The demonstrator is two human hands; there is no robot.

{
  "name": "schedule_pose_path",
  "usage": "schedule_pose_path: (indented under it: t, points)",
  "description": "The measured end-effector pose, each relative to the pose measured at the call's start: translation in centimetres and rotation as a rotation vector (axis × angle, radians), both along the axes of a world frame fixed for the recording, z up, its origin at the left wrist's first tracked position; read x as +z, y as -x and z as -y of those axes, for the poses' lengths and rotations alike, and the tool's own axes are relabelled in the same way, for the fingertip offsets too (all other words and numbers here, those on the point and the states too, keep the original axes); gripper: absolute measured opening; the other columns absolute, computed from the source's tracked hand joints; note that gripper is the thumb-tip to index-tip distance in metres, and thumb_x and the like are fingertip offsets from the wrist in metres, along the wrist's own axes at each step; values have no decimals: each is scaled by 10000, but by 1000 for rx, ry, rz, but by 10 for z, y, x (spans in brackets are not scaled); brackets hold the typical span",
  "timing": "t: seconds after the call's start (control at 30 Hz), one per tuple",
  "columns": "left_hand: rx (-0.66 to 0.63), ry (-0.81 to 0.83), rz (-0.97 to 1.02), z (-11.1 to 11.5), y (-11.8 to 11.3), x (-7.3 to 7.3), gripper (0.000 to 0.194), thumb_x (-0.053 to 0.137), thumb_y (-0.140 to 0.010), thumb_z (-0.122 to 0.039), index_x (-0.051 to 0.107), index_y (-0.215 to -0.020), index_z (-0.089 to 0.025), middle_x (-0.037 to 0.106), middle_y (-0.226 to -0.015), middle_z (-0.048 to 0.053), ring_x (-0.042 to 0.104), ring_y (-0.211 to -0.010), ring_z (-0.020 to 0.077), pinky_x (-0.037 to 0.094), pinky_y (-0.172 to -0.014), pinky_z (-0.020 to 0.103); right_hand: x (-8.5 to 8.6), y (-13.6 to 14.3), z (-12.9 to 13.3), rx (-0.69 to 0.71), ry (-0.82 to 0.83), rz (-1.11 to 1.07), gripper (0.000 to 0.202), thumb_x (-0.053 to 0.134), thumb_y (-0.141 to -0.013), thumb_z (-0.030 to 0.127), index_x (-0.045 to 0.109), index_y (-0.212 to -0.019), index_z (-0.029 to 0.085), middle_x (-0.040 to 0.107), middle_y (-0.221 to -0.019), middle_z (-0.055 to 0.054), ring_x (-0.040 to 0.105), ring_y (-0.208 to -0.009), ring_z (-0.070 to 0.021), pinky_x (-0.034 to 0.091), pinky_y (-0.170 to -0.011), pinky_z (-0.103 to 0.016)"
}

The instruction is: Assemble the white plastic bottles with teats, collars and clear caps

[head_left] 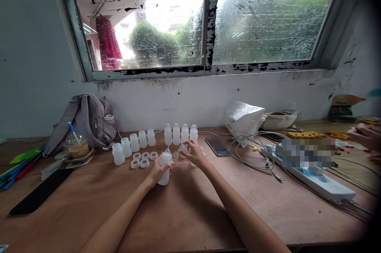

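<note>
My left hand (156, 174) is wrapped round a white baby bottle (163, 179) that stands upright with a teat on top. Just right of that teat, my right hand (195, 154) pinches a clear dome cap (182, 150), apart from the bottle. Behind my hands, several capped bottles (176, 134) stand in a row. To the left runs a slanting line of open bottle bodies (118, 157) without tops. White collar rings (144, 160) lie in front of them. A few clear pieces near my right fingers are partly hidden.
A phone (214, 149), a silvery white bag (242, 120), coiled cables and a power strip (324, 184) lie to the right. Another person's hand (364, 134) is at the far right edge. A backpack (89, 124), a drink cup (77, 147) and a black strip (41, 191) occupy the left.
</note>
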State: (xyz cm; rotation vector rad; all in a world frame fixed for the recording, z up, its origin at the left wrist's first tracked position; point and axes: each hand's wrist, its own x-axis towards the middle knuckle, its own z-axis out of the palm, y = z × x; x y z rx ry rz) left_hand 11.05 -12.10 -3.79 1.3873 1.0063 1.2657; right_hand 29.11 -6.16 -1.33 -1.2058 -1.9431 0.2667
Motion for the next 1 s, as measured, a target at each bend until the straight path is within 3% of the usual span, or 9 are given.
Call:
schedule_pose_path:
  t: [0.17, 0.37, 0.5, 0.6, 0.73, 0.87, 1.0]
  points:
    - [14, 11, -13, 1, -1, 0, 317, 626, -635, -384, 482, -789, -147, 536, -551, -30, 515, -399, 93, 411, -381, 200, -8, -4, 1, -117, 12, 402, 371, 643, -632, 395, 570, -939, 200, 519, -1001, -76, 417, -979, -243, 295, -808, -360]
    - [66, 18, -22, -1, -3, -5, 330, 633, -635, -400, 473, -789, -154, 514, -542, -41, 496, -392, 87, 411, -371, 199, -13, -4, 2, -165, 55, 526, 417, 685, -589, 410, 569, -920, 184, 519, -1017, -105, 418, -976, -270, 278, -802, -378]
    - [56, -29, -42, 0, -3, -4, 314, 620, -654, -389, 477, -798, -149, 517, -561, -32, 488, -405, 85, 412, -389, 204, -6, 2, 5, -141, -95, 354, 239, 545, -742, 406, 572, -820, 182, 561, -918, -96, 458, -919, -240, 302, -779, -352]
    - [38, -70, -91, 1, -3, -2, 306, 606, -667, -390, 484, -805, -145, 522, -576, -23, 490, -409, 90, 404, -403, 213, 4, 14, 14, -29, -198, 128, 304, 357, -857, 382, 547, -739, 176, 580, -754, -63, 508, -744, -171, 341, -680, -271]
    - [89, -140, -236, 4, -4, -1, 303, 595, -672, -366, 517, -859, -141, 559, -640, 10, 528, -498, 126, 416, -466, 240, 5, 33, 30, 113, -10, 37, 352, 352, -829, 487, 524, -766, 187, 543, -576, 1, 489, -526, -128, 306, -498, -216]
    - [159, -211, -355, 5, -7, -4, 296, 645, -594, -254, 549, -856, -155, 599, -723, 45, 554, -647, 186, 418, -539, 266, -2, 48, 41, 17, 8, 46, 395, 436, -740, 573, 500, -680, 188, 526, -542, -1, 475, -511, -137, 264, -478, -222]
    - [162, -224, -412, 4, -10, -7, 285, 674, -506, -175, 561, -767, -161, 605, -703, 40, 554, -648, 200, 415, -543, 274, -4, 54, 46, -20, -47, -39, 367, 474, -725, 539, 480, -629, 185, 480, -512, 8, 442, -495, -126, 254, -482, -228]
